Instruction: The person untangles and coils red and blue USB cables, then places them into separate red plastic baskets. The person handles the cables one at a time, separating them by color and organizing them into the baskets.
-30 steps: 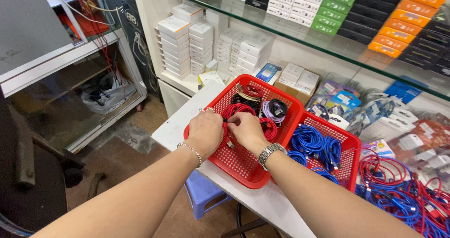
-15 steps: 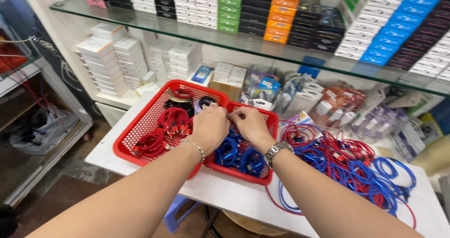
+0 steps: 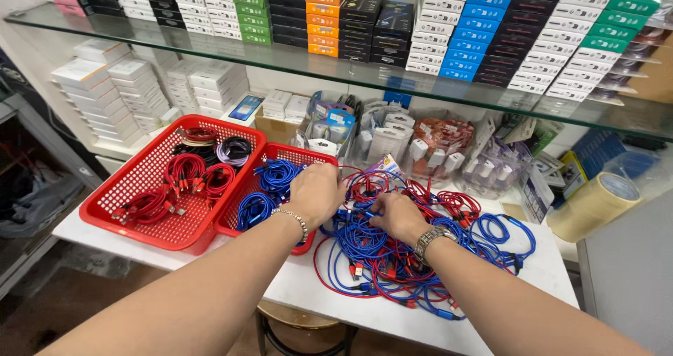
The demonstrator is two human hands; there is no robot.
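- Large red basket (image 3: 144, 216) at the desk's left edge — coiled red cables, with black and purple coils at its back.
- Smaller red basket (image 3: 242, 187) just beside it holds coiled blue cables (image 3: 270, 187).
- Loose heap of blue and red cables (image 3: 392, 251) lies mid-desk (image 3: 294, 296), toward the right edge.
- Left hand (image 3: 317, 195) is curled over the smaller basket's right rim; its grip is hidden.
- Right hand (image 3: 396, 216) is in the heap, fingers pinched on a cable.

You are reaching both hands into the tangled pile of blue and red cables (image 3: 406, 258) lying on the white table (image 3: 364, 314), your left hand (image 3: 317, 193) curling at its ten o'clock edge and your right hand (image 3: 398, 216) pressing into its middle. The small red basket (image 3: 238, 219) of blue cables is sitting just at nine o'clock of your left hand, with the large red basket (image 3: 140, 187) of red cables touching it beyond.
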